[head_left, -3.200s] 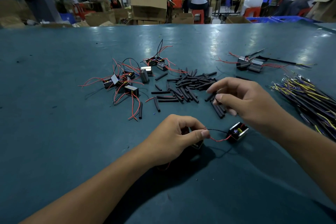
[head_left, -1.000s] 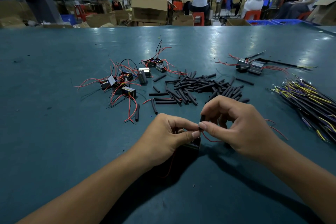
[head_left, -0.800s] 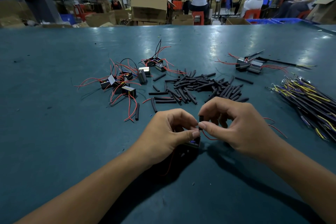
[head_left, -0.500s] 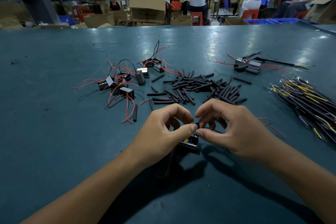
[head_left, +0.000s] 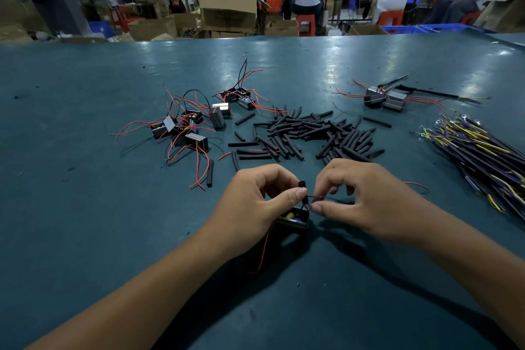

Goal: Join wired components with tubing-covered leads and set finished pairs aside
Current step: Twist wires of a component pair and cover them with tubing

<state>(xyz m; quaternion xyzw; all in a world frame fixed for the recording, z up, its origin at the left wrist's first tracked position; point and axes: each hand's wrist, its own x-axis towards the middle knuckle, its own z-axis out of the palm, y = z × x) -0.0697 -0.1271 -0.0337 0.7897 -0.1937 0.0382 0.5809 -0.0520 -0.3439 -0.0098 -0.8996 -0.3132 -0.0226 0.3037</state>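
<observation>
My left hand (head_left: 255, 202) pinches a short black tube (head_left: 303, 190) between thumb and forefinger, just above a small black component (head_left: 294, 219) that hangs under its fingers. My right hand (head_left: 360, 202) pinches a thin lead (head_left: 312, 198) that runs into the tube. Red wires (head_left: 262, 250) trail from the component over the table (head_left: 85, 207). A pile of black tubing pieces (head_left: 312, 133) lies just beyond both hands.
Loose components with red wires (head_left: 187, 128) lie at the left, more behind them (head_left: 237, 96). A joined pair (head_left: 383, 99) sits at the far right. A bundle of black and yellow wires (head_left: 483, 156) lies at the right edge. People sit at benches beyond the table.
My right hand picked a tube from the pile and came to my left hand. Both hands then closed together over the component, and the right now draws the lead slightly right.
</observation>
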